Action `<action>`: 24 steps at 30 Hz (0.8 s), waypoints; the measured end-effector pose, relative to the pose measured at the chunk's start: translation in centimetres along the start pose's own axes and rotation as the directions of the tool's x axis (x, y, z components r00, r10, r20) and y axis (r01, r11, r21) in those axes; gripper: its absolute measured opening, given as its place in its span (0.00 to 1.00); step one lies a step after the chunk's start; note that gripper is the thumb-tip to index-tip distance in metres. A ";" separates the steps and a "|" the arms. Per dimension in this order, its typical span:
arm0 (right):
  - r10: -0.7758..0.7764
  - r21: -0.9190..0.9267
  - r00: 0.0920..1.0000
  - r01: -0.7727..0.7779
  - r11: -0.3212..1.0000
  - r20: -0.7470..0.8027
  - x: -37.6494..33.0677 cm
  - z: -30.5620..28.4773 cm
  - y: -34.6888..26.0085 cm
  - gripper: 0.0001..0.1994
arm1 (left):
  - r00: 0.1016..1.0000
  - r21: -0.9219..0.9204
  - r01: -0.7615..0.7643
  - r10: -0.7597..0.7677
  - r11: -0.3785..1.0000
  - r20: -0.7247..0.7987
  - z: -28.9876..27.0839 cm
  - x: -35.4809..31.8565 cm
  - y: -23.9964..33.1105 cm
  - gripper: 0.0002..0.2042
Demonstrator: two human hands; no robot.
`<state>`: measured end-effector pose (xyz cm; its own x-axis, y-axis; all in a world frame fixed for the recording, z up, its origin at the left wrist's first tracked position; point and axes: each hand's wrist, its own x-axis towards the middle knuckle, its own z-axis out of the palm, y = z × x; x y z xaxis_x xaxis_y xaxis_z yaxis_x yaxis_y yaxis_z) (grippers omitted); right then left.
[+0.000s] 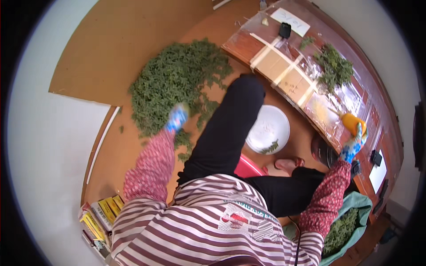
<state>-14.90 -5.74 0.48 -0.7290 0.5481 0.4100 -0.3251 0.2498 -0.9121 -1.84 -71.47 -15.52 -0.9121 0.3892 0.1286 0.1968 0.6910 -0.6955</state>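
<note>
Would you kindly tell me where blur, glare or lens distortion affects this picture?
Head view: the left gloved hand looks blurred, likely by motion, while the right gloved hand, around a yellow bottle, is clearer; also head view: white glare streaks the clear plastic film; fisheye bending curves the far edge of the table, and the corners go black.
</note>
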 end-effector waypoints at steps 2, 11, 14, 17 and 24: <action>0.223 0.130 0.971 -0.210 0.969 -0.090 -0.8 1.7 -1.0 0.22 | 0.793 -0.751 0.373 0.233 0.545 0.564 -0.3 -4.9 5.3 0.12; -0.133 -0.200 0.985 0.152 0.968 0.108 -0.6 1.3 -0.6 0.19 | 0.698 -0.690 0.518 0.218 0.505 0.683 -7.1 -3.9 4.4 0.13; 0.277 0.237 0.959 -0.255 0.937 -0.062 -1.3 4.5 -1.9 0.19 | 0.694 -0.694 0.518 0.228 0.500 0.683 -7.7 -1.5 3.9 0.13; 0.346 0.258 0.936 -0.321 0.911 -0.058 -1.2 5.6 -1.4 0.19 | 0.677 -0.685 0.532 0.235 0.498 0.697 -8.1 0.3 3.3 0.13; 0.359 0.133 0.933 -0.351 0.927 -0.039 -0.2 6.3 0.6 0.21 | 0.627 -0.668 0.547 0.282 0.505 0.726 -7.7 4.4 2.0 0.13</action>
<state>-18.71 -10.71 -0.17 -0.7732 0.6317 0.0553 -0.1258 -0.0673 -0.9898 -2.72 -63.70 -10.93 -0.7771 -0.0034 -0.6293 -0.1591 0.9686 0.1912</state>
